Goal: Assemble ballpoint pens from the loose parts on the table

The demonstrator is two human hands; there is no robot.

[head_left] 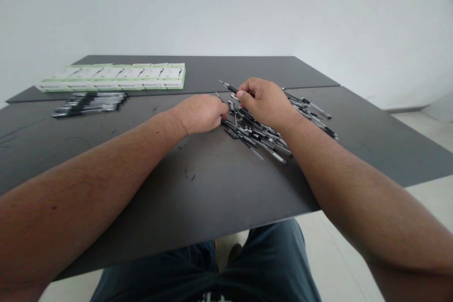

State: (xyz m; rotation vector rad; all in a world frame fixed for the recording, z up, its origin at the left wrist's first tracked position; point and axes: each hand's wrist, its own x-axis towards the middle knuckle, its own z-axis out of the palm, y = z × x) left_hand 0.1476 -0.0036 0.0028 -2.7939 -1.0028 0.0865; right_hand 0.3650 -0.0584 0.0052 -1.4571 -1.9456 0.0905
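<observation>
My right hand (264, 103) is closed round a pen (229, 87) with a black grip, its bare tip pointing up and to the left. Just left of it, my left hand (204, 113) is closed at the edge of a loose pile of pens (262, 134). A dark pen tip (219, 97) sticks up past the left fingers, which hide the rest of that pen. The piled pens are clear and black and lie at mixed angles, partly beneath my right hand and forearm.
On the left of the dark grey table (212, 184) lies a neat row of pens (91, 103). Behind it stands a line of several white and green boxes (116, 78). The table's front edge runs above my legs, and a white wall stands behind.
</observation>
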